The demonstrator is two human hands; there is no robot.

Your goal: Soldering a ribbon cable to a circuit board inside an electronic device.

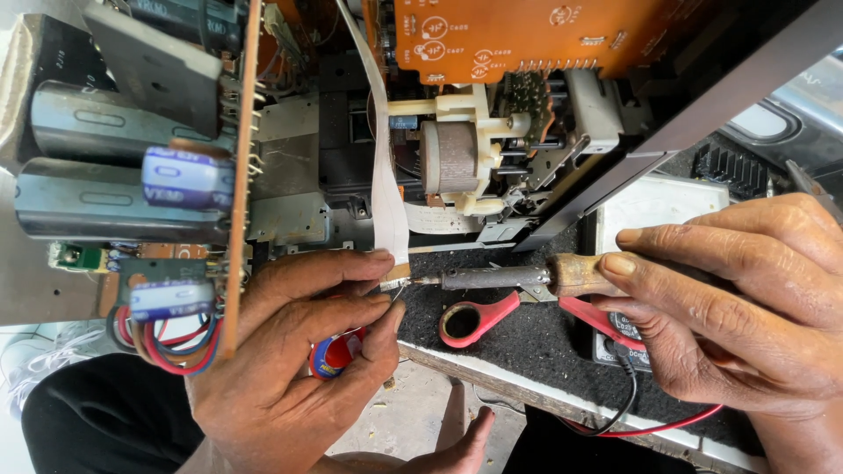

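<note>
A: Head view, then. What has the left hand [290, 351] got?

B: Its thumb and forefinger are pinched on the lower end of a white ribbon cable [385, 175] hanging from the opened chassis [290, 167]. A small red and blue thing is tucked in the palm; I can't tell what.

A: And the right hand [738, 307]?

B: Closed around the wooden handle of a soldering iron [518, 278], thumb on top, tip touching the cable end at the left fingertips.

A: How far along?

B: Soldering looks under way, I'd judge; the ribbon end hangs free of any board, so joining it remains. Red-handled scissors [479, 318] lie on the dark bench mat [527, 351] just below the iron.
</note>
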